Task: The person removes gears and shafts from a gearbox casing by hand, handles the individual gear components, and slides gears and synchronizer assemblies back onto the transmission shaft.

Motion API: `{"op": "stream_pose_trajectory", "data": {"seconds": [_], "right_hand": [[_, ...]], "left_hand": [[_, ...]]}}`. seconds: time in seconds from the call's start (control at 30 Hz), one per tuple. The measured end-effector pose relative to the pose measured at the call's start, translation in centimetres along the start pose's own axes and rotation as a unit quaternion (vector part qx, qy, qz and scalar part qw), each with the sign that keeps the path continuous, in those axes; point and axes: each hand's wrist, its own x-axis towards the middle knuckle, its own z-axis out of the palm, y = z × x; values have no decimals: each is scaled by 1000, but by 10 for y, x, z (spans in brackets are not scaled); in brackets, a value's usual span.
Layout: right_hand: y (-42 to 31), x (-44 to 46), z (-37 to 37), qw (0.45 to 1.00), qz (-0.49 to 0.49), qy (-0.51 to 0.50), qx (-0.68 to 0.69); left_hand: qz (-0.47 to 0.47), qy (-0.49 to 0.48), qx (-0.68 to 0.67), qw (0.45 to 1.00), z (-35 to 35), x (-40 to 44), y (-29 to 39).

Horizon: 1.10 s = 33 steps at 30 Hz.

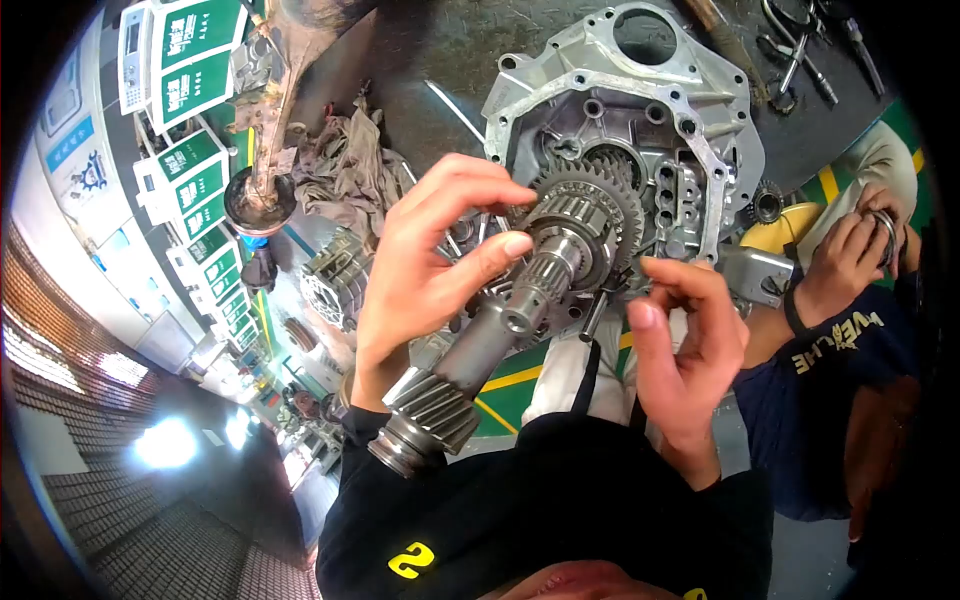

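A gear shaft (552, 262) with splines and a toothed gear (620, 205) stands up out of a grey metal transmission housing (622, 100). Beside it, a second shaft (478, 348) reaches toward me and carries a helical gear (432, 408) near its end. My left hand (432, 255) is at the left of the gear, thumb and forefinger apart; its fingertips come close to the gear's hub, and I cannot tell whether they touch. To the right of the shafts, my right hand (690, 350) hovers with thumb and forefinger apart and nothing visible between them.
A co-worker's hands (850, 250) hold a metal ring at the right. Hand tools (800, 50) lie at the back right of the dark workbench (420, 45). At the left are a crumpled rag (350, 165) and another metal casing (340, 275).
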Motion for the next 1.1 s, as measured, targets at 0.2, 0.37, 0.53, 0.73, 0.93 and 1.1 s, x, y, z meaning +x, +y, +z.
{"op": "stream_pose_trajectory", "data": {"seconds": [0.2,0.37,0.53,0.73,0.93,1.1], "right_hand": [[10,-7,-2,997,-77,2,-33],[28,-25,-8,997,-80,-20,8],[39,-33,-2,994,-70,-32,78],[53,-38,-6,991,-57,-30,116],[63,-31,-2,988,-55,-45,133],[57,-15,10,984,-172,34,29]], "left_hand": [[96,-55,148,983,-15,11,14],[245,-137,404,871,-29,42,41],[305,-246,396,831,-29,55,51],[318,-206,437,816,-18,51,50],[279,-189,463,820,-13,41,54],[256,-182,453,834,-16,36,51]]}}
